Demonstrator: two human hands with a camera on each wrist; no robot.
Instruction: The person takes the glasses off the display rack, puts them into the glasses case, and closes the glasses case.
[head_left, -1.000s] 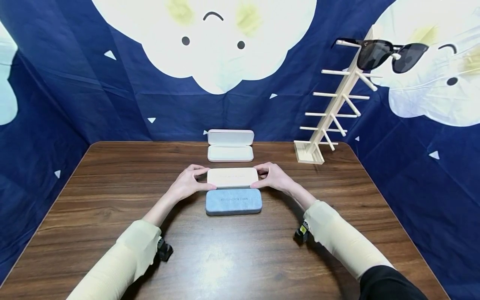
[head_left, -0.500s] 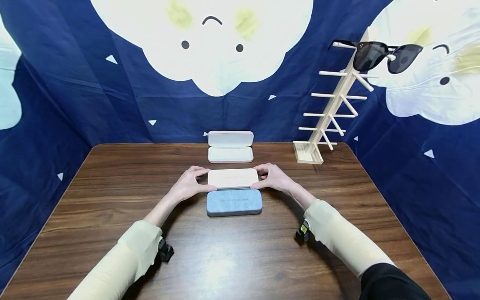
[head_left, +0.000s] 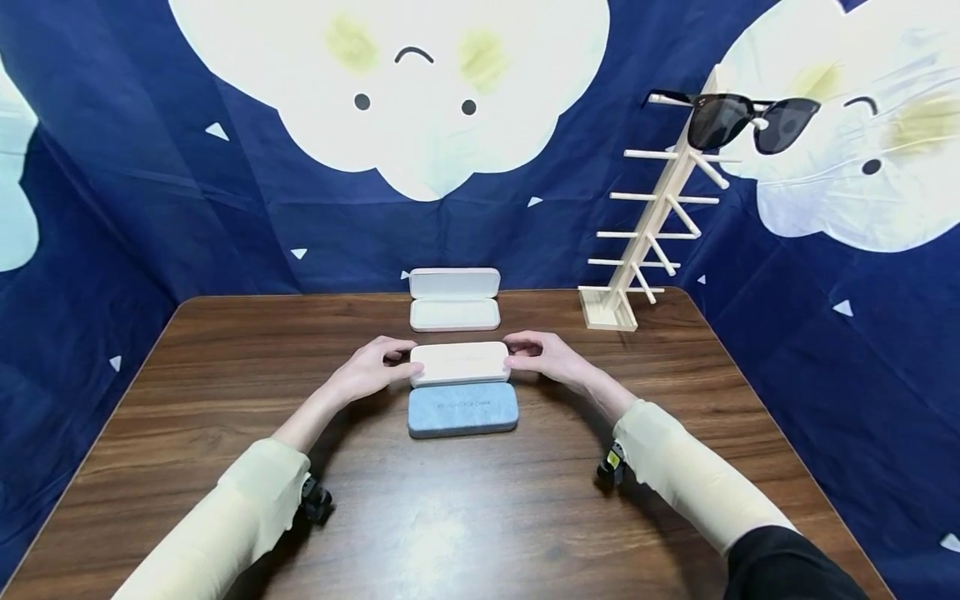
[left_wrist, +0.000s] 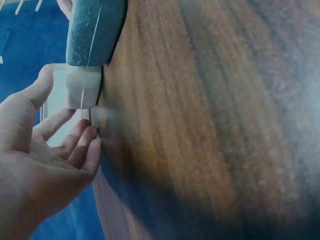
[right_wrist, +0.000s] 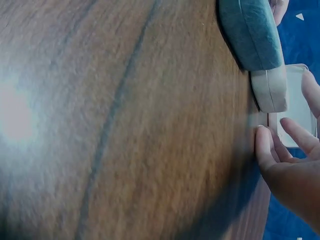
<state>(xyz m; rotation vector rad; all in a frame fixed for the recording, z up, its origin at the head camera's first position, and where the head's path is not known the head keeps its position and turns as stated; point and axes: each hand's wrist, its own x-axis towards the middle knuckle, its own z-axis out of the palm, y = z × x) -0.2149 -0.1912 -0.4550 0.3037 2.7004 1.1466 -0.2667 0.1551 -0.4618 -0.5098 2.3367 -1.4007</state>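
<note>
A white glasses case (head_left: 460, 365), lid shut, lies behind a blue glasses case (head_left: 462, 410) on the table; the two nearly touch. At the white case's left end is my left hand (head_left: 371, 368), thumb raised off it in the left wrist view and fingers loosely bent; whether a fingertip still touches the far edge I cannot tell. My right hand (head_left: 551, 360) is at the right end, and the right wrist view has its thumb and forefinger apart from the white case (right_wrist: 270, 90). Farther back, a pale glasses case (head_left: 454, 314) stands with its lid up.
A wooden peg stand (head_left: 648, 225) rises at the table's back right corner, with black sunglasses (head_left: 750, 121) hanging on its top pegs. Behind the wooden table (head_left: 450, 517) hangs a blue cloth (head_left: 225, 208) with cloud prints.
Both thumbs have come up from the white case's near corners, and the hands loosen at its ends. The cases stay in their row. The head view has shifted slightly.
</note>
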